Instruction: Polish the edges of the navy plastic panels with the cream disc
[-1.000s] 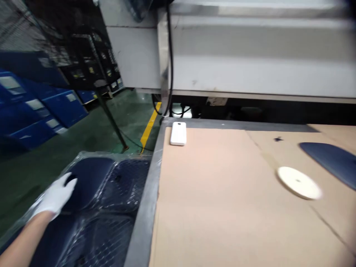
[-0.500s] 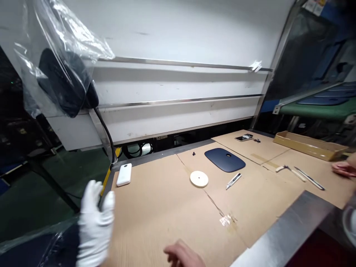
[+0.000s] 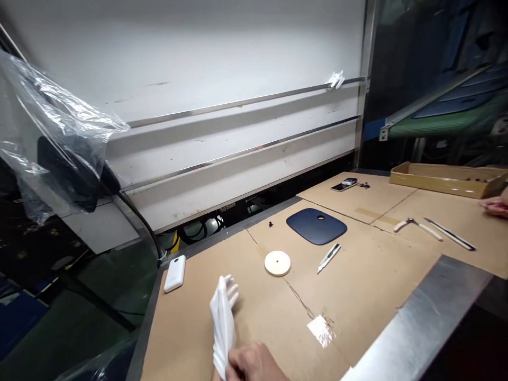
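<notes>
My left hand wears a white glove and is held over the cardboard-covered table, its fingers stretched out and holding nothing. At its wrist, my bare right hand pinches the cuff of the white glove. A cream disc-shaped roll lies just beyond the gloved fingers. Right of the roll are a utility knife and a flat dark blue panel with a small hole. To the left, a white phone-like device rests near the table's edge.
Pliers with pale handles and a pen-like tool lie at the right. Behind them stands a long cardboard tray, with another person's hand beside it. Clear plastic film hangs at upper left. A metal plate lines the front edge.
My gloved left hand has moved right, over the table. My right hand has come to it and taken hold of the glove's cuff. The view has turned slightly.
</notes>
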Motion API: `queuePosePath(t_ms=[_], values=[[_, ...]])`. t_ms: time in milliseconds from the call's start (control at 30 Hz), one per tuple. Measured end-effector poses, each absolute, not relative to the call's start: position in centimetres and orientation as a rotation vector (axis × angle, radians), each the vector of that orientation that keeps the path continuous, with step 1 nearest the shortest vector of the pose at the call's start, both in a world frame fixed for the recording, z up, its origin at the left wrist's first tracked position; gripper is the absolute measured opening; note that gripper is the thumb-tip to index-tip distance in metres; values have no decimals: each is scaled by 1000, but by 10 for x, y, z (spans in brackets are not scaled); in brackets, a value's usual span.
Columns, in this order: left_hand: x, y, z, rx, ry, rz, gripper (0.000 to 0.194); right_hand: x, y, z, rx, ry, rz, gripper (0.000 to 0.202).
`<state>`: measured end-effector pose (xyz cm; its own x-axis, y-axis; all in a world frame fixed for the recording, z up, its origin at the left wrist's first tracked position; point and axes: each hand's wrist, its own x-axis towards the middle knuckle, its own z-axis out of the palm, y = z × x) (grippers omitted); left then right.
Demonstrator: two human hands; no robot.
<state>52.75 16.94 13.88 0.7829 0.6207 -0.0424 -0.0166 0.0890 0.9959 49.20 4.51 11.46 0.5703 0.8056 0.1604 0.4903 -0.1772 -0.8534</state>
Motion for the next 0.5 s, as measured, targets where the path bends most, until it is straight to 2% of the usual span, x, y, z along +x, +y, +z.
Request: queuePosePath(t_ms=[133,233,333,433,500], values=[[560,164,102,1395,570,526,39,547,36,110,-1911,-1142,252,22],[571,165,80,1412,571,572,47,625,11,116,-2115,-1032,96,14],[571,164,71,1471,581,623,46,727,-28,126,-2416,-660,-16,27],[568,160,72,1477,592,599,39,825,-65,127,-2564,-371,-83,44],[568,158,73,1467,586,587,35,871,-84,122,-2619,-219,-107,48]])
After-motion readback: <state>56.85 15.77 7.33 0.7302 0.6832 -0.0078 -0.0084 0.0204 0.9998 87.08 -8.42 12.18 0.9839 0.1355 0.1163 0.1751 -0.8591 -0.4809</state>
